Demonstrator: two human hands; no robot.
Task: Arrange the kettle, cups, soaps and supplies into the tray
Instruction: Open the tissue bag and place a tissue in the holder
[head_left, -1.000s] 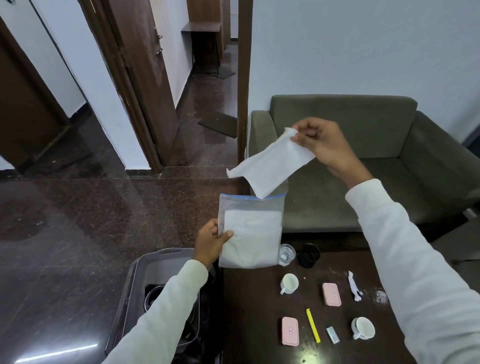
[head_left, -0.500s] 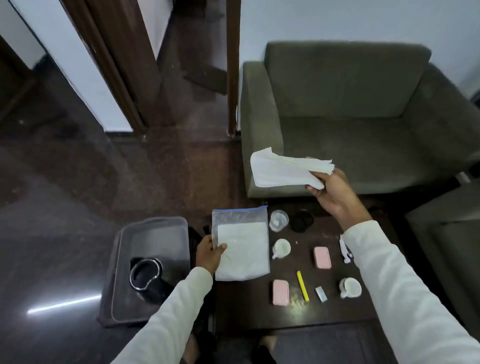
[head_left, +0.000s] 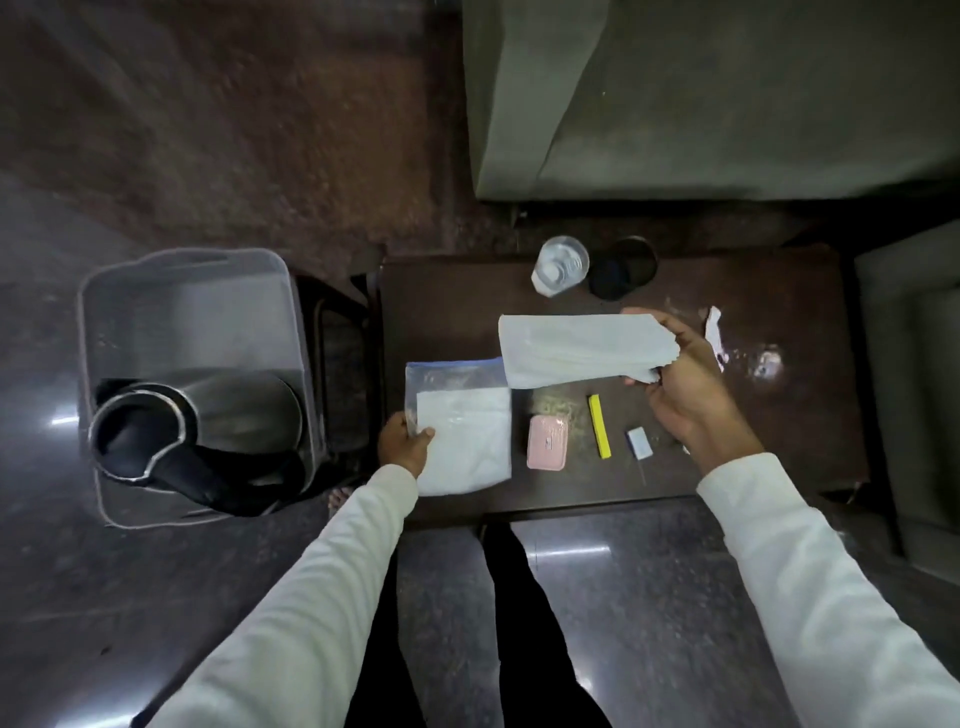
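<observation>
Napkin step, approx: right hand (head_left: 685, 395) pinched a tissue stack (head_left: 576, 351) above the counter (head_left: 810, 415); left hand (head_left: 405, 447) gripped the bag (head_left: 460, 426) edge. Kettle (head_left: 192, 431) sat in the tray (head_left: 187, 270). Next prob. needs carrying the stack leftward w/o it fanning.

White napkin (head_left: 576, 349), pink soap case (head_left: 547, 450), yellow stick (head_left: 599, 433), grey tray (head_left: 187, 291), black-handled steel kettle (head_left: 208, 441), white sleeves (head_left: 322, 587)

Hotel-like room, grey sofa (head_left: 727, 93), polished stone floor (head_left: 208, 130), dark low table (head_left: 467, 291), guest soap (head_left: 547, 449)
</observation>
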